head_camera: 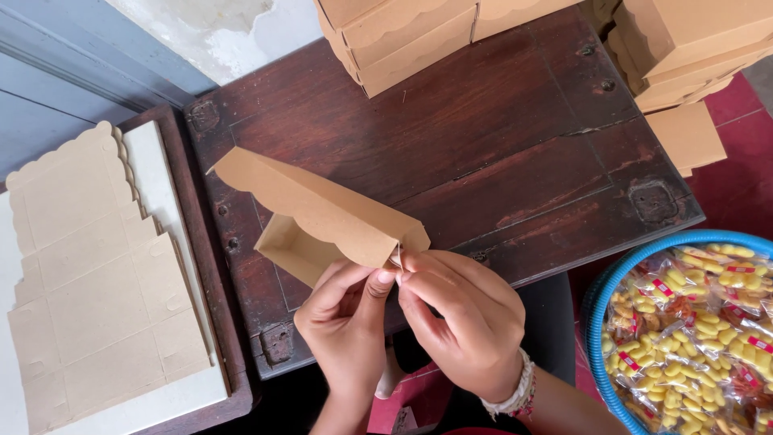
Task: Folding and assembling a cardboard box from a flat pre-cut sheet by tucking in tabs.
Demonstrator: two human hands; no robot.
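Observation:
A half-folded brown cardboard box (322,213) with a scalloped flap hovers over the dark wooden table (483,145), its open side facing lower left. My left hand (346,318) pinches the box's near corner from below with thumb and fingers. My right hand (463,314), wearing beaded bracelets at the wrist, grips the same corner from the right, fingertips meeting the left hand's at the flap edge.
A stack of flat, unfolded box blanks (88,282) lies on a white board at left. Folded boxes (403,36) are piled at the table's far edge and at the top right (684,48). A blue basket (612,290) of bagged yellow snacks sits at lower right.

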